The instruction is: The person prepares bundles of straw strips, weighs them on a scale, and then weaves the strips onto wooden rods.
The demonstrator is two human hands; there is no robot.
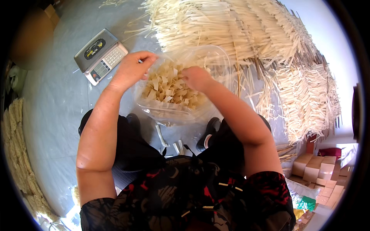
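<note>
A clear plastic bag (pixel 165 110) stands with its mouth wide between my feet, holding many short, flat, cream-coloured pieces (pixel 165 85). At the bag's left rim is my left hand (pixel 133 68), its fingers bent and closed on the thin plastic edge. My right hand (pixel 197 79) reaches into the bag from the right. Its fingers are curled together at the top of the pieces, and whatever they grip is hidden.
A digital scale (pixel 98 57) with a metal pan sits on the grey floor at the left. Long pale strips (pixel 216 27) lie in thick layers at the far side and right. Cardboard boxes (pixel 313 167) are stacked at the lower right. A few white strips (pixel 161 135) lie between my shoes.
</note>
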